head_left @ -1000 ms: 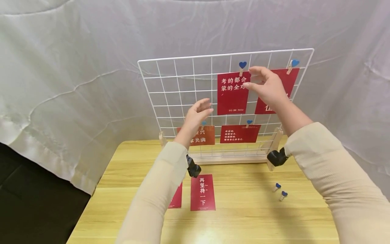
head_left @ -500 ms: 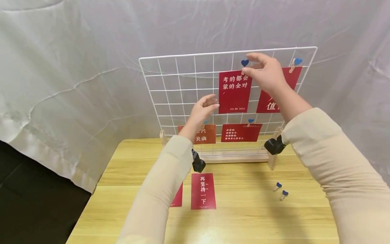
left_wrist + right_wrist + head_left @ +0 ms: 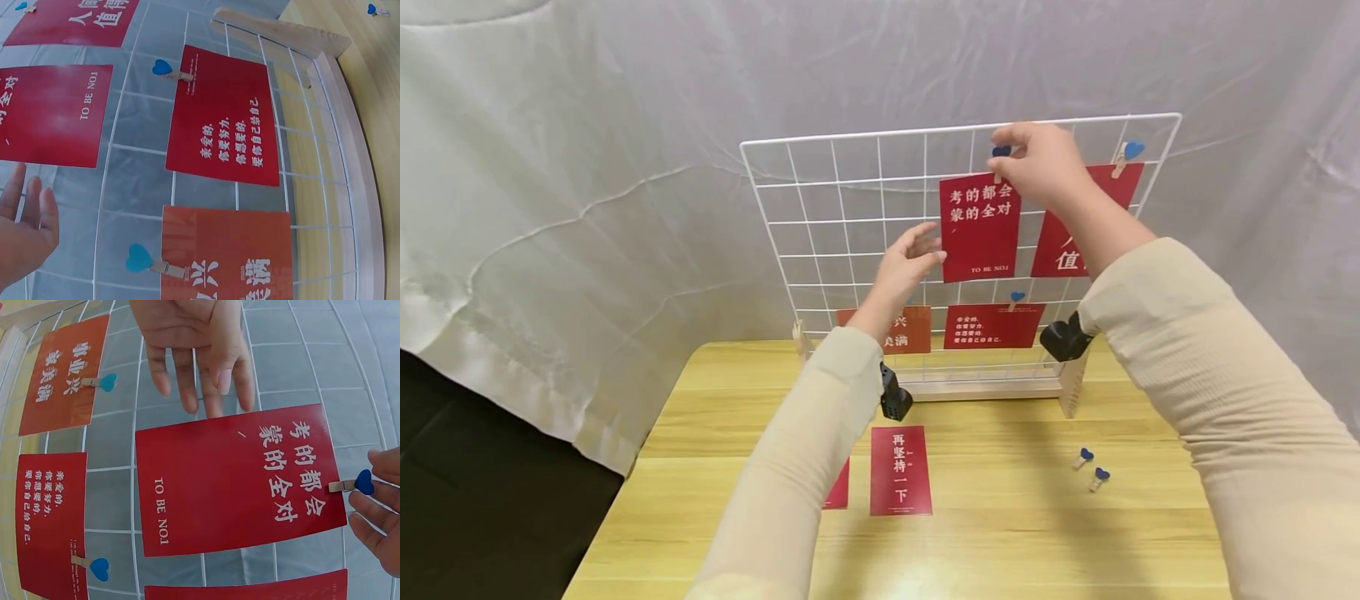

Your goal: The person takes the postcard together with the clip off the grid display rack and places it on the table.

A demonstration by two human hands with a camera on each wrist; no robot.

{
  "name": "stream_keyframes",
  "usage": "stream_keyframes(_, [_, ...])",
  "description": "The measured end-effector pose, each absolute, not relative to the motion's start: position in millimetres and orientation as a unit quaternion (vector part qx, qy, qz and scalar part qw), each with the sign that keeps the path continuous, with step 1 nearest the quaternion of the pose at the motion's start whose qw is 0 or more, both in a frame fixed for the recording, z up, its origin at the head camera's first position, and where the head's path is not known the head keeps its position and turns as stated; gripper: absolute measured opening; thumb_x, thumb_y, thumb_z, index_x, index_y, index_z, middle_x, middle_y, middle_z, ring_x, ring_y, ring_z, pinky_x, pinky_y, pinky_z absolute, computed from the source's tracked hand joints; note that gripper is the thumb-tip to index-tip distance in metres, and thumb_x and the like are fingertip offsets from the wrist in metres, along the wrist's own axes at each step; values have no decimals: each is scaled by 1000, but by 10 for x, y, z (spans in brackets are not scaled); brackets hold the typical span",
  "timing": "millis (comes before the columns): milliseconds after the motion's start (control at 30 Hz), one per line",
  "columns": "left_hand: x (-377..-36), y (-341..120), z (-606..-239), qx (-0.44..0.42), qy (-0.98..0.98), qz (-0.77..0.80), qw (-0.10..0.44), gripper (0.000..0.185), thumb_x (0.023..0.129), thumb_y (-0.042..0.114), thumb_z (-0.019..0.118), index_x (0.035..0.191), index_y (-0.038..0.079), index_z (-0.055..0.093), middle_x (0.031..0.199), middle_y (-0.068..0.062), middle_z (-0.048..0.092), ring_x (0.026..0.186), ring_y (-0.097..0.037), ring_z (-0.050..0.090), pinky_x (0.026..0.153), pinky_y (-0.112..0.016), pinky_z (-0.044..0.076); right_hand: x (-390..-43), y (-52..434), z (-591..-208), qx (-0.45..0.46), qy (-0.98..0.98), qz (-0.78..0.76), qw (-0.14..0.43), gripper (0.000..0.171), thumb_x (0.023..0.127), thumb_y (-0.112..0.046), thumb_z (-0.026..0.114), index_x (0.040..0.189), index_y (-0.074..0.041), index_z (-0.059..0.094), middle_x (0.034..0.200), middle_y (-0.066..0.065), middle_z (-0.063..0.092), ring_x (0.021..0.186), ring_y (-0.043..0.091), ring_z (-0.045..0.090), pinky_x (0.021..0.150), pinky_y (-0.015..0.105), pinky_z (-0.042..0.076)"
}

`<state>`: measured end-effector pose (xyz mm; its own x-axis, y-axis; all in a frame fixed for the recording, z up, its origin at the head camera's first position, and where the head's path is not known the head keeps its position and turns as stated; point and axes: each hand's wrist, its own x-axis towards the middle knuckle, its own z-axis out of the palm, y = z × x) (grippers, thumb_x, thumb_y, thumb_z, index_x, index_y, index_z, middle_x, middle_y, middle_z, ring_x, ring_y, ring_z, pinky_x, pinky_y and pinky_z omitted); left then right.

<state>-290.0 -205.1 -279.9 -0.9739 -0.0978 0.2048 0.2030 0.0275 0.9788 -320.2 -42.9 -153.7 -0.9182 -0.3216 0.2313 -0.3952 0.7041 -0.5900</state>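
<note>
My right hand point(image 3: 1047, 165) pinches the small wooden clothespin point(image 3: 341, 486) with a dark blue heart, at the top edge of a red card point(image 3: 979, 237) with white writing. This card hangs in the upper part of a white wire grid point(image 3: 835, 182). My left hand point(image 3: 904, 268) is beside the card's left edge, its fingers loosely extended. In the right wrist view, a left fingertip point(image 3: 214, 411) meets the card's edge; whether it presses there I cannot tell. Part of the blue heart point(image 3: 1001, 152) is hidden by the right fingers.
Another red card point(image 3: 1063, 250) hangs at upper right, partly behind the right hand. Below hang an orange card point(image 3: 917, 329) and a red card point(image 3: 994, 327), each clipped. On the wooden table point(image 3: 1000, 542) lie a red card point(image 3: 900, 471), part of another point(image 3: 838, 490), and two heart clothespins point(image 3: 1083, 457).
My right hand has moved up and left from beside the card onto its clothespin. The left hand has moved up and right to the card's edge. The card has shifted slightly and tilted.
</note>
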Motion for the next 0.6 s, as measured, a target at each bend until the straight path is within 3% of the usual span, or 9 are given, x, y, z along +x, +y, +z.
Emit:
stream_keyframes(233, [-2940,-1944,-2804,-14,-702,-693,163,38,81,2,57,118,9,52,106,-10,58,96,-14,53,79,-21,43,-3218,-448,-1543,204,-929,302,70,46,90,-22,44,133,-14,34,118,14,48,104,25,44,84,35,42])
stream_keyframes(600, [-2976,-1800,-2814,45,-690,-676,255,20,80,4,59,100,5,62,84,-7,59,75,-12,52,65,-18,44,-3262,-472,-1571,178,-929,305,110,40,89,-20,47,128,-16,43,121,4,49,109,18,42,84,29,42])
